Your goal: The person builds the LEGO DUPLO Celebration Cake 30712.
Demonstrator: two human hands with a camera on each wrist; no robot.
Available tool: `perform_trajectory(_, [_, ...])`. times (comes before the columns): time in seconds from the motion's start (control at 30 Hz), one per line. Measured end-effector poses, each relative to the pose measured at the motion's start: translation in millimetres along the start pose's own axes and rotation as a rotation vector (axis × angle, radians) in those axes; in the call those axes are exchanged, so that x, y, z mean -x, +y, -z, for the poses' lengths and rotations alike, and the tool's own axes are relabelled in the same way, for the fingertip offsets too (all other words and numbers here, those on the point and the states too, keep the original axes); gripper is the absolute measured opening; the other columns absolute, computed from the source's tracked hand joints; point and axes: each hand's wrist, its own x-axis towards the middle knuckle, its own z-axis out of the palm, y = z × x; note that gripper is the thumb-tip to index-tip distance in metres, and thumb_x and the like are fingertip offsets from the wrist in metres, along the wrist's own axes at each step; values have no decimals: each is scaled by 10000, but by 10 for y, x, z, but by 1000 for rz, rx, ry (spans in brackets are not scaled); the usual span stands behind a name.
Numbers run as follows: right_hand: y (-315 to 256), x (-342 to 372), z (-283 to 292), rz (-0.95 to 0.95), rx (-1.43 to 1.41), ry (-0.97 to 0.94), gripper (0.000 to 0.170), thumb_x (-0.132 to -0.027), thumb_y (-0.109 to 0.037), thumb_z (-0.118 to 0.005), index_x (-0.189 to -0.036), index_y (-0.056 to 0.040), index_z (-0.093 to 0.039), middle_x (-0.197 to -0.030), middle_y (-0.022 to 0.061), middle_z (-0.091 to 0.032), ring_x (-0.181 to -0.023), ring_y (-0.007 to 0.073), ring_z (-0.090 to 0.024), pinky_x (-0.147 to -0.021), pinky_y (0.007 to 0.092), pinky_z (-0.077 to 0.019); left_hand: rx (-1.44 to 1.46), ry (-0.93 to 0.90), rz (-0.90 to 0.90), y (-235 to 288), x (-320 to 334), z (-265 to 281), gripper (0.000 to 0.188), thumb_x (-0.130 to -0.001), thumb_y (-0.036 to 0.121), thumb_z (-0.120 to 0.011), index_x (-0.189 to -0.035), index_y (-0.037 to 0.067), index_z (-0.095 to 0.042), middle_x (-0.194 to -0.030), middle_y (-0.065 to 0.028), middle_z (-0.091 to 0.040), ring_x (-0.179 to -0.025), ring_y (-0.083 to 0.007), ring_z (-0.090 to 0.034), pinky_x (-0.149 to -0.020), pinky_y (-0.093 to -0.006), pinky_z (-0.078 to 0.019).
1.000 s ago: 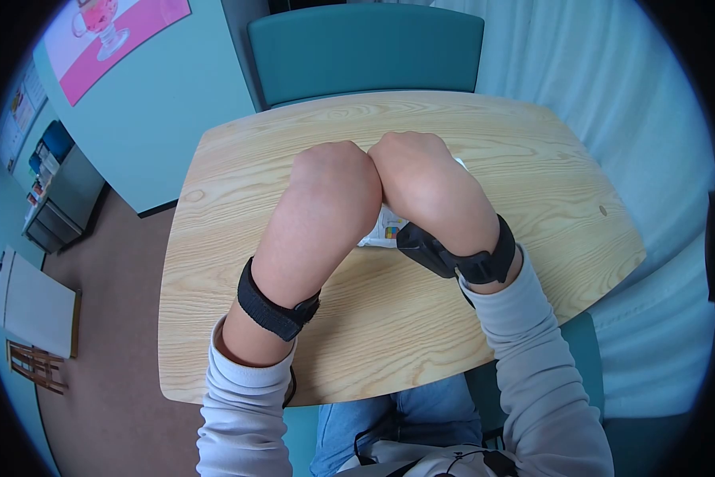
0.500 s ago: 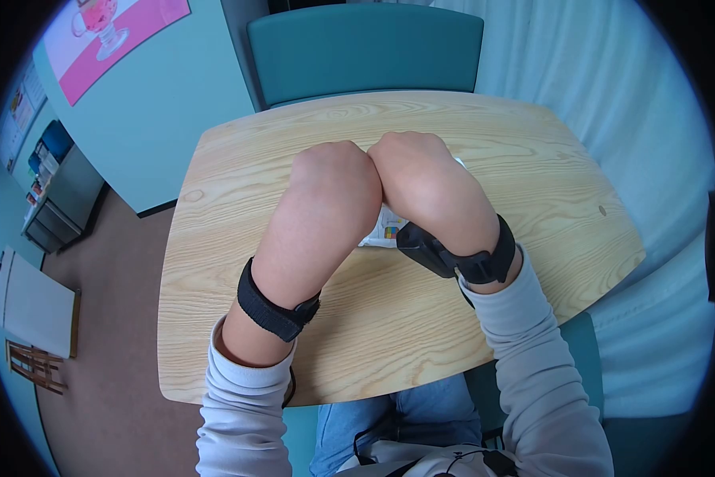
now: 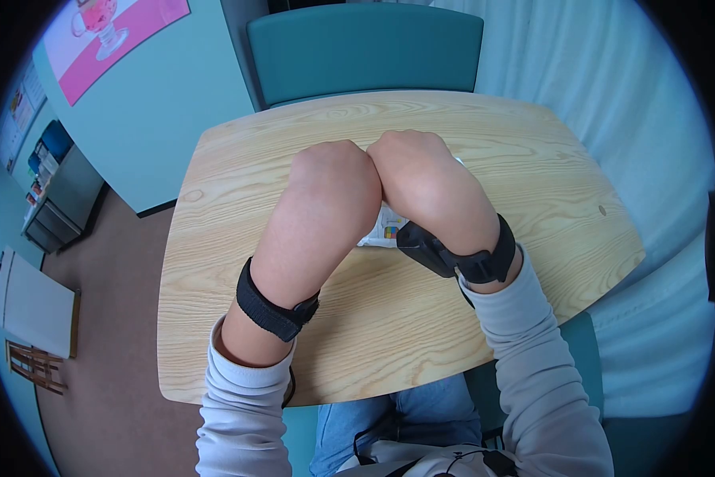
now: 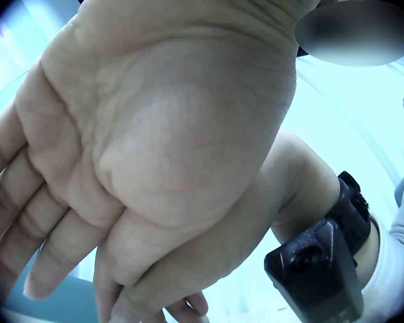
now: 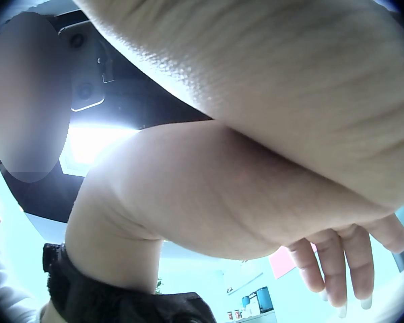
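Note:
In the head view the left hand (image 3: 335, 187) and right hand (image 3: 427, 175) meet side by side above the table, wrists bent and backs up, their fingers hidden beneath. A white packet (image 3: 383, 230) with a small coloured print shows below and between them, mostly covered; whether either hand touches it cannot be told. The left wrist view has the left hand (image 4: 155, 134) palm-on with relaxed, fairly straight fingers, and the right hand (image 4: 209, 256) against it, its visible fingers loose. In the right wrist view the right hand (image 5: 310, 87) fills the top, above the left hand (image 5: 215, 188).
A wooden table (image 3: 238, 199) spreads under both arms. Behind it stands a green chair (image 3: 365, 56), with a pale curtain (image 3: 612, 103) at the right. Black straps (image 3: 274, 306) circle the wrists, and a cable hangs near the left sleeve.

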Motion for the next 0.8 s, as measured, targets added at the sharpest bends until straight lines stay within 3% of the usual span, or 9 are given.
perform_trajectory(0.2, [-9,-6,12,-34,7,-60,70,-732,-31,-580,-702,11,-628,-721,214,-598,-724,397,-590,-646,436,-486,198,-228,153,6,-113,183,135,-746,77,-543,-674,-22,-599,-713,-194,-582,-716,-370,-562,-632,-438,-449])
perform_trajectory(0.3, [112,85,-108,107,33,152,66,-731,-31,-583,-699,12,-621,-708,217,-590,-711,397,-586,-643,436,-485,186,-149,95,-32,-63,114,95,-712,66,-568,-639,8,-588,-673,-163,-561,-683,-334,-560,-607,-409,-454])
perform_trajectory(0.37, [207,94,-168,367,31,430,116,-619,-102,-705,-683,-30,-639,-688,130,-621,-669,305,-620,-580,374,-501,172,-86,53,-49,-68,95,90,-683,56,-592,-597,39,-573,-631,-131,-541,-651,-295,-560,-582,-380,-458])
perform_trajectory(0.4, [214,86,-154,366,31,429,116,-619,-102,-705,-683,-30,-639,-688,130,-621,-669,305,-620,-580,374,-501,259,-234,153,-63,-126,138,111,-726,81,-580,-638,17,-602,-662,-155,-569,-658,-315,-571,-595,-390,-470])
perform_trajectory(0.57, [226,-128,226,-221,-166,-265,178,-673,-123,-707,-787,-16,-622,-807,154,-614,-719,349,-599,-654,384,-508,409,-668,336,-300,-397,178,347,-952,301,-479,-988,23,-684,-896,-178,-665,-878,-358,-612,-762,-408,-490])
perform_trajectory(0.6, [381,-48,34,-204,-111,-6,157,-720,-154,-701,-767,-19,-638,-811,134,-640,-701,306,-624,-597,371,-508,359,-721,392,-362,-403,152,384,-961,351,-469,-1034,37,-677,-902,-170,-672,-889,-352,-617,-779,-403,-490])
perform_trajectory(0.63, [480,-8,55,-206,-110,-4,157,-720,-154,-701,-767,-19,-638,-811,134,-640,-701,306,-624,-597,371,-508,307,-773,448,-426,-392,120,423,-970,400,-459,-1081,50,-670,-907,-162,-679,-899,-347,-622,-795,-398,-490])
perform_trajectory(0.7, [670,-46,117,-231,-136,-189,222,-863,-172,-634,-911,37,-691,-782,146,-688,-624,219,-652,-591,343,-523,237,-753,450,-548,-344,-5,497,-965,464,-448,-1002,32,-691,-834,-157,-680,-816,-350,-635,-753,-391,-504])
perform_trajectory(0.8, [833,-188,184,-483,-90,-409,211,-864,-176,-655,-869,34,-685,-751,129,-685,-613,191,-654,-568,319,-526,178,-851,539,-683,-287,-181,676,-874,626,-507,-709,-5,-683,-658,-125,-646,-598,-280,-619,-592,-369,-499])
